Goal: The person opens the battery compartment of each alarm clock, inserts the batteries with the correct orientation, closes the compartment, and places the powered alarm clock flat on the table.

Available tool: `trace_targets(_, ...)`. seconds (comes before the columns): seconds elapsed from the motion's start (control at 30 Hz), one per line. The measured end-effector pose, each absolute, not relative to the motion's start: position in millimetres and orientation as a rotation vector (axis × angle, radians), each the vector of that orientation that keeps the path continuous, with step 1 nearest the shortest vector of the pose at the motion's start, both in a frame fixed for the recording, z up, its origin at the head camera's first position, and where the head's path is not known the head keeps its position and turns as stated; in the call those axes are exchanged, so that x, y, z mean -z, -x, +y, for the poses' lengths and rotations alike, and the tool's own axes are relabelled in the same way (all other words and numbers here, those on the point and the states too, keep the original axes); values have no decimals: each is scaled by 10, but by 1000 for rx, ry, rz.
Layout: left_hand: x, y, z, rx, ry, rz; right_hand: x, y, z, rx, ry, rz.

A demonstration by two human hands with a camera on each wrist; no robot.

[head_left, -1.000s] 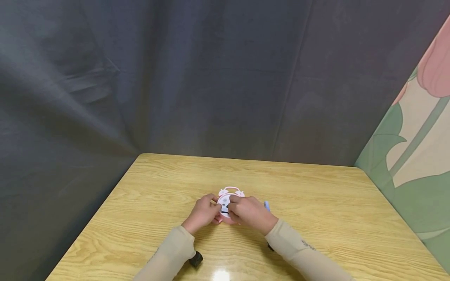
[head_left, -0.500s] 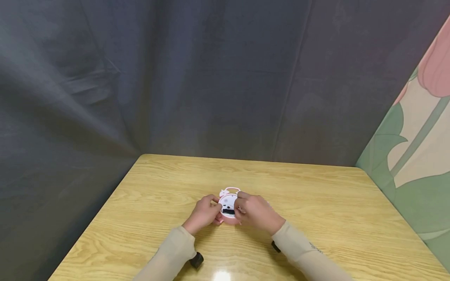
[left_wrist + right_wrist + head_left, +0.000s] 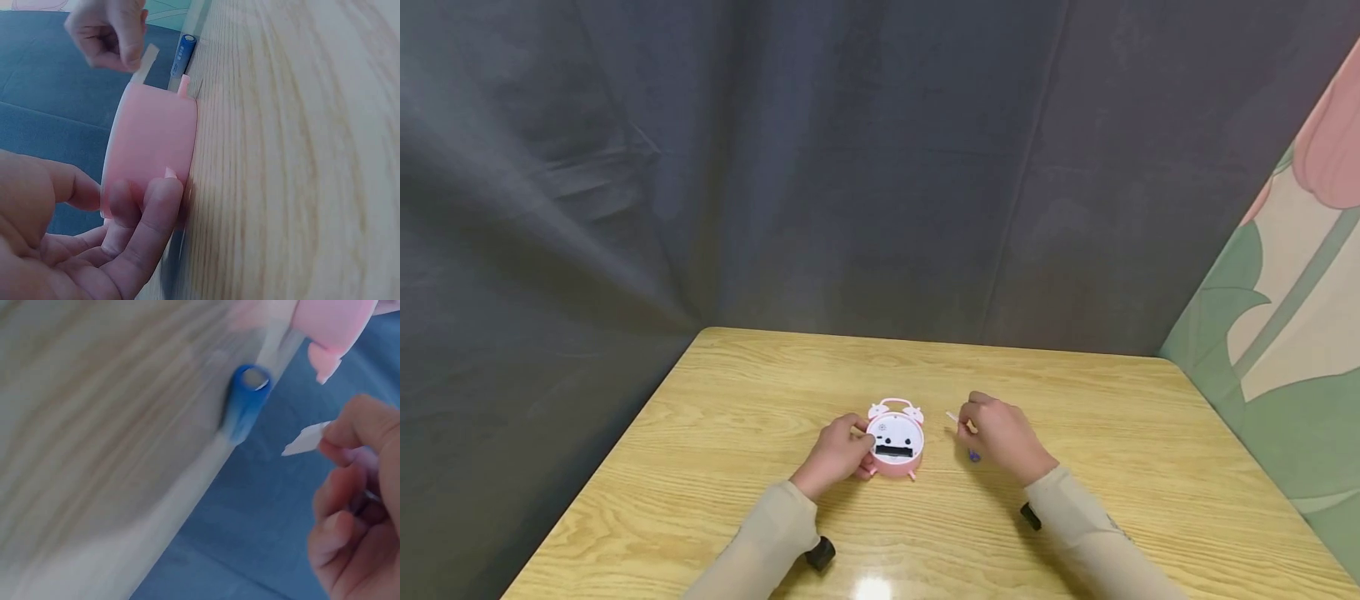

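A pink alarm clock [image 3: 897, 430] with twin bells lies face down, its white back upward. The long dark battery compartment [image 3: 894, 452] in that back is uncovered. My left hand [image 3: 837, 450] grips the clock's left side, thumb on the back's rim and fingers around the pink casing [image 3: 153, 131]. Off to the clock's right, my right hand [image 3: 1000, 433] pinches a small white battery cover [image 3: 306, 439] between thumb and forefinger, above the table. Beneath that hand a blue battery [image 3: 247, 409] lies on the wood, partly hidden in the head view.
The wooden table [image 3: 760, 375] reaches back to a dark grey curtain [image 3: 865, 167]. On the right hangs a panel with a tulip pattern [image 3: 1285, 333]. Black wrist straps [image 3: 820, 553] show at both sleeves.
My right hand has lifted the battery cover off the clock's back and carried it right, baring the compartment. The left hand has stayed on the clock.
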State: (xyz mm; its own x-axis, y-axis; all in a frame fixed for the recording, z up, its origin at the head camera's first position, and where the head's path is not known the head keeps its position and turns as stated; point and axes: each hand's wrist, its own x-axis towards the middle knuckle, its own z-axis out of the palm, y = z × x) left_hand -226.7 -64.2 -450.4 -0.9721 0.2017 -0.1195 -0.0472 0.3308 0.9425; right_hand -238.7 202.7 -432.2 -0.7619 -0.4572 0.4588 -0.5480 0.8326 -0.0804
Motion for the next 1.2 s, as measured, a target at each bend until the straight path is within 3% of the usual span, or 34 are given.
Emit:
trace_targets(0.3,4520,2281,-644,-1694,-143,2371,4371,2413,2276,-220,-498,-2775)
trace_targets(0.83,4552,2312,-664,-1735,-128,2311,4353,2427,2305,-208,-433,-2987)
trace_targets(1.2,4547,2315,-660,-1729,-114,2308,4403,2457,2132,-488,-429,-3012)
